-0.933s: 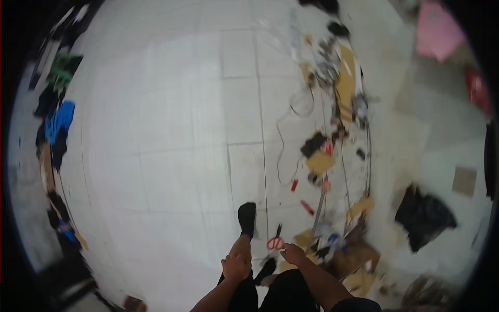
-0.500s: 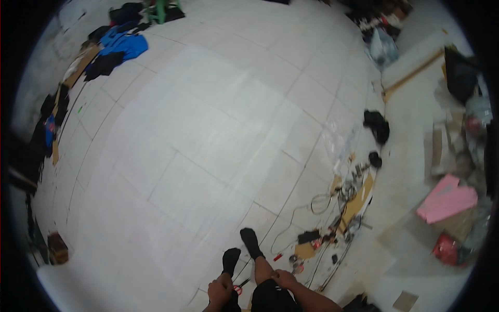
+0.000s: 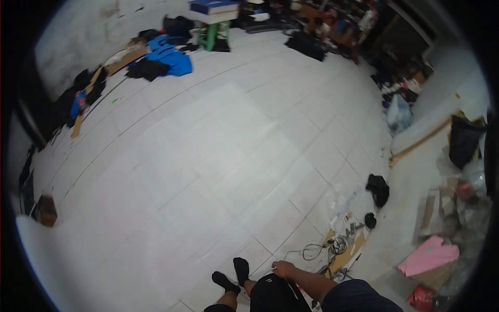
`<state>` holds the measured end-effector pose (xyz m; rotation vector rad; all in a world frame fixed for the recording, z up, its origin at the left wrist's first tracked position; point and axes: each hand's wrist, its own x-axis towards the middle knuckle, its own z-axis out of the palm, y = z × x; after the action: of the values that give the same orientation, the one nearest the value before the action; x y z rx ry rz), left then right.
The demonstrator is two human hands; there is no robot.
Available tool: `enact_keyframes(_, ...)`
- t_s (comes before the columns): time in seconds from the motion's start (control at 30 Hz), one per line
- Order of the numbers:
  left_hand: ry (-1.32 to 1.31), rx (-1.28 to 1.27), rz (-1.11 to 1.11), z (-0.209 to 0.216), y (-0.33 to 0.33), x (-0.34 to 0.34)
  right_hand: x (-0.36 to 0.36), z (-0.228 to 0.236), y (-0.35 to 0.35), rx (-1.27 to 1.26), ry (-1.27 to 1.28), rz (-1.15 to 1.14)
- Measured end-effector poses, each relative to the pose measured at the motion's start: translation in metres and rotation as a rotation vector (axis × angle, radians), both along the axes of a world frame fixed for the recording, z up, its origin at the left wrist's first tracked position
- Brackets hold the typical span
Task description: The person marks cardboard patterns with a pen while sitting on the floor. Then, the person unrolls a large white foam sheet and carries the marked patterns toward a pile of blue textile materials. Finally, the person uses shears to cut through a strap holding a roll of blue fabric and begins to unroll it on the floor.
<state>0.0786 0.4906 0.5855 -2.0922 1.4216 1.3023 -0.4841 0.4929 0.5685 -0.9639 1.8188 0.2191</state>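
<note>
My right hand (image 3: 282,269) rests by my right knee, its fingers curled in; a tiny pale spot shows at the fingertips, too small to name. A thin pale cord (image 3: 292,253) runs from the clutter on the right toward this hand; whether the two touch I cannot tell. My left hand is out of view. Ahead of my black-socked feet, a large thin whitish sheet (image 3: 208,151) lies spread over the tiles, and its edge curls up at the lower left.
Coiled cable (image 3: 339,245), cardboard and small tools lie along the right wall. Beyond them are a black bundle (image 3: 378,190) and pink material (image 3: 430,256). Blue cloth (image 3: 176,61) lies at the far left, beside a green stool (image 3: 210,36) bearing a blue box (image 3: 213,6).
The view has tilted up and shows more of the far room. My left hand, earlier at my left leg near a pair of scissors, has dropped out of sight. My right hand stays by the knee.
</note>
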Motion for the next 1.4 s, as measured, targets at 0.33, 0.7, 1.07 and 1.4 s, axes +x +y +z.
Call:
enact_keyframes(0.33, -0.036, 0.508, 0.541, 0.007, 0.154, -0.047, 0.046, 0.009, -0.055, 0.051, -0.052, 0.358)
enact_keyframes(0.7, 0.127, 0.256, 0.938, 0.015, 0.184, -0.055, 0.191, 0.030, -0.135, -0.078, -0.085, 0.747)
enact_keyframes(1.07, 0.181, 0.105, 1.409, 0.055, 0.165, 0.082, 0.379, 0.049, -0.237, -0.193, -0.021, 1.008)
enact_keyframes(1.4, -0.115, -0.461, 1.618, 0.123, 0.174, 0.250, 0.550, 0.064, -0.283, -0.302, -0.086, 1.079)
